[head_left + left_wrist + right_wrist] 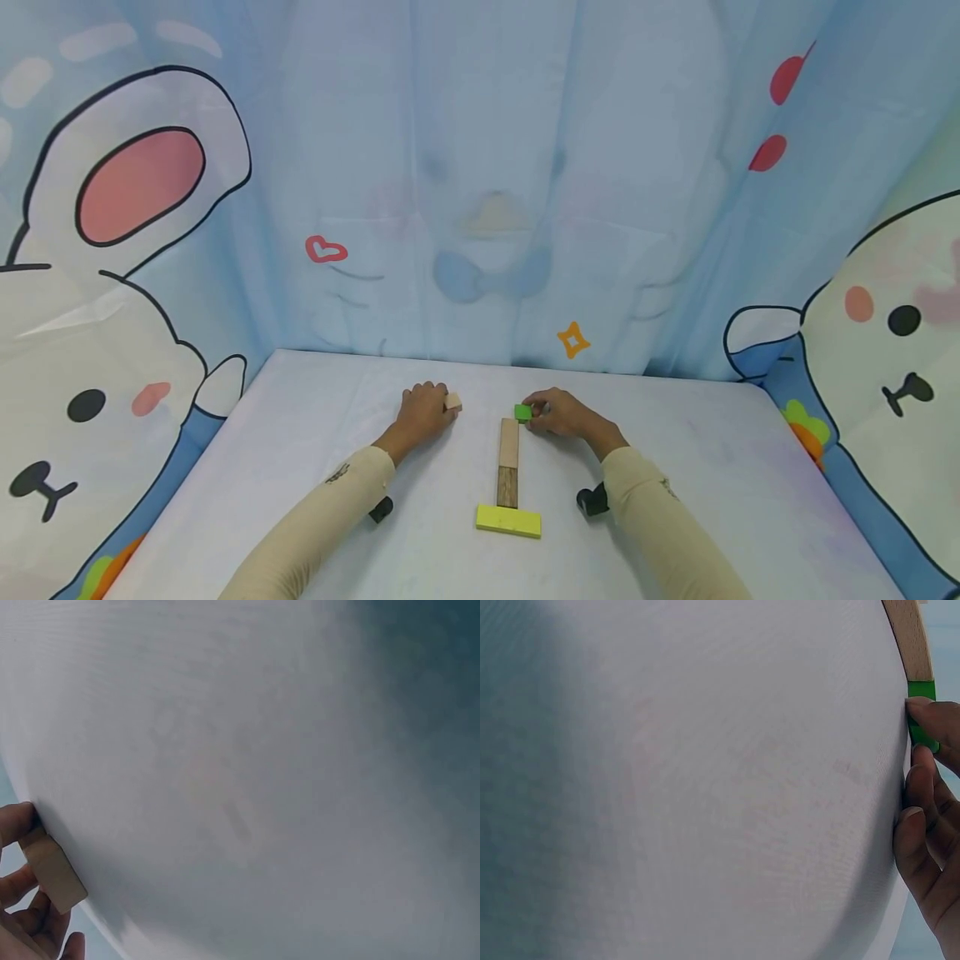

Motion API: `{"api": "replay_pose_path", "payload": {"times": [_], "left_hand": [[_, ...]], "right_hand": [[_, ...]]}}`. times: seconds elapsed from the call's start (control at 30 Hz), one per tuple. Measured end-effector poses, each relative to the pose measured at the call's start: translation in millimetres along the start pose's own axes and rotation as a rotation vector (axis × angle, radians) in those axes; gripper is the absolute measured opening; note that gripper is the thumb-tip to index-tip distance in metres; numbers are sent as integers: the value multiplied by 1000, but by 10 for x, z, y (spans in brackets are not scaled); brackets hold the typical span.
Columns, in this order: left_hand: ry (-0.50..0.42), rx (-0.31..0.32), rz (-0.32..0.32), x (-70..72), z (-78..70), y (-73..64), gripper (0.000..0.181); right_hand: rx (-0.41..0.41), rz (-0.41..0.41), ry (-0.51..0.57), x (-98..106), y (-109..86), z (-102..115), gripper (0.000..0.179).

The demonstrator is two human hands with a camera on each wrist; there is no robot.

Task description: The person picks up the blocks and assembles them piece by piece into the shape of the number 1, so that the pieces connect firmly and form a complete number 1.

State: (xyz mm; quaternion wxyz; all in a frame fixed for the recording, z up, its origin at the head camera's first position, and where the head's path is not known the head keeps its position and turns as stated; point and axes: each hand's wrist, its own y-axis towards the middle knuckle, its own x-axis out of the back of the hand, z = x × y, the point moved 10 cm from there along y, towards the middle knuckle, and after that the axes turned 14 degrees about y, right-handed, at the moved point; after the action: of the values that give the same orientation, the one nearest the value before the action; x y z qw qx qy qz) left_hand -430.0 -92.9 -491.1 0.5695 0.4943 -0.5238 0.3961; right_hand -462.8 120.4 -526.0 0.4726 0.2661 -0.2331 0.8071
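Note:
My left hand (423, 417) holds a pale wooden block (453, 402) near the table's far side; the left wrist view shows the same wooden block (58, 876) between thumb and fingers. To the right, my right hand (564, 414) pinches a green block (522, 412). That green block (922, 691) meets the end of a light wooden block in the right wrist view. A light wooden block (509, 443) lies end to end with a darker brown block (507, 487). At the near end of this line, a yellow block (508, 522) lies crosswise.
The blocks lie on a white-covered table (450, 475). A blue curtain (480, 125) printed with cartoon animals stands behind it and at both sides. Dark wrist devices show below each forearm, one of them a black camera (593, 500) by the right sleeve.

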Motion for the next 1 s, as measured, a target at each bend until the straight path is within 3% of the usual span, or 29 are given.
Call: {"api": "replay_pose_path", "payload": {"times": [0.6,1.0], "left_hand": [[-3,15,-17,-49,-24,24,33],[14,-19,-38,-4,-110,27,30]], "right_hand": [[0,1,24,12,-29,17,37],[6,1,37,14,-23,7,37]]}}
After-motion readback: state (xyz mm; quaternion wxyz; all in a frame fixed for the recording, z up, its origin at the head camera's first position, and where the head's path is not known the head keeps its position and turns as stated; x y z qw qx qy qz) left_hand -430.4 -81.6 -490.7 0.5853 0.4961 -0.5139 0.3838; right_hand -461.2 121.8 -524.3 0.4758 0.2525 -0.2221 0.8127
